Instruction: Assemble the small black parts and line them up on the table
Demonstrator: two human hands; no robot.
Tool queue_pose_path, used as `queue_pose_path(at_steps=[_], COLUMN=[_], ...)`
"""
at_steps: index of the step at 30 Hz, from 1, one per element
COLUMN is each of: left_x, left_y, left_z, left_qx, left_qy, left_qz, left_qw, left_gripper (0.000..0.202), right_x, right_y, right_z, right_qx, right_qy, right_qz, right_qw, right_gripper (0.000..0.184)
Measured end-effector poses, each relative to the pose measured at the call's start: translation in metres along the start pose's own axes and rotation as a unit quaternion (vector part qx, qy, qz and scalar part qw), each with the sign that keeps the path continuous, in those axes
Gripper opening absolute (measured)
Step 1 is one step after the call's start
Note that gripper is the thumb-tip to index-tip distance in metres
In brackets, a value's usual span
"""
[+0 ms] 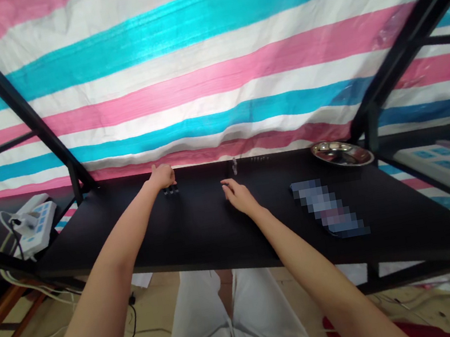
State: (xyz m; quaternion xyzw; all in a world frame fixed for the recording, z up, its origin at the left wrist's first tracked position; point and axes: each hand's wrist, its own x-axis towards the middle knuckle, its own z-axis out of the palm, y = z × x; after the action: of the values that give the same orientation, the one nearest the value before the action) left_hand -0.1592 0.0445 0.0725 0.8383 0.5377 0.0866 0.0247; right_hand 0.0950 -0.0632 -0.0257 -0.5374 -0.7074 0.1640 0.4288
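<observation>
My left hand (163, 176) is over the back left of the black table (205, 230), its fingers curled in. What they hold, if anything, is hidden. Just below it stand several small dark pieces with shiny ends (171, 191), too small to name. My right hand (237, 195) hovers or rests near the table's middle, fingers loosely bent and apart, with nothing visible in it. Beyond that hand lies a small shiny, clear-looking object (234, 165). A row of tiny light-coloured bits (258, 158) runs along the back edge to its right.
A round metal dish (342, 154) sits at the back right. In front of it lies a long, blurred-out blue item (328, 208). Black metal posts frame the table, with striped sheeting (209, 78) behind. A power strip (39, 227) with cables is at the left.
</observation>
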Motion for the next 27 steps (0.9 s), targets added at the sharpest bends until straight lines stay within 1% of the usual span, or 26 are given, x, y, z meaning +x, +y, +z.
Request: queue_pose_path(at_steps=[5, 7, 11, 14, 16, 19, 22, 25, 27], left_x=[-0.003, -0.004, -0.005, -0.008, -0.012, -0.024, -0.042, -0.062, -0.076], left_y=[0.005, 0.007, 0.009, 0.01, 0.013, 0.022, 0.035, 0.047, 0.051], left_z=[-0.002, -0.003, -0.006, -0.011, -0.017, -0.031, -0.045, -0.057, -0.064], left_qx=[-0.079, -0.092, -0.029, 0.002, 0.014, 0.033, 0.032, 0.018, 0.006], left_qy=[0.012, 0.013, -0.01, -0.007, 0.01, 0.057, 0.106, 0.138, 0.159], left_qz=[-0.023, -0.03, -0.03, -0.03, -0.02, 0.011, 0.042, 0.068, 0.078], left_qw=[0.997, 0.995, 0.999, 1.0, 1.0, 0.998, 0.993, 0.988, 0.984], left_gripper=[0.021, 0.022, 0.014, 0.009, 0.014, 0.022, 0.028, 0.03, 0.03], right_x=[0.0, 0.0, 0.0, -0.001, -0.001, -0.001, -0.001, -0.002, -0.002], right_y=[-0.001, 0.0, 0.003, 0.005, 0.005, 0.006, 0.007, 0.01, 0.011], right_z=[-0.001, -0.001, -0.001, -0.001, -0.001, -0.001, 0.0, 0.0, -0.003], right_qx=[-0.001, -0.001, -0.004, -0.004, -0.003, 0.002, 0.004, 0.005, 0.006], right_qy=[0.001, 0.0, 0.012, 0.025, 0.032, 0.039, 0.05, 0.058, 0.05], right_qz=[0.012, 0.015, 0.024, 0.031, 0.038, 0.052, 0.061, 0.064, 0.067], right_qw=[1.0, 1.0, 1.0, 0.999, 0.999, 0.998, 0.997, 0.996, 0.996], right_gripper=[0.031, 0.031, 0.031, 0.031, 0.031, 0.032, 0.031, 0.029, 0.027])
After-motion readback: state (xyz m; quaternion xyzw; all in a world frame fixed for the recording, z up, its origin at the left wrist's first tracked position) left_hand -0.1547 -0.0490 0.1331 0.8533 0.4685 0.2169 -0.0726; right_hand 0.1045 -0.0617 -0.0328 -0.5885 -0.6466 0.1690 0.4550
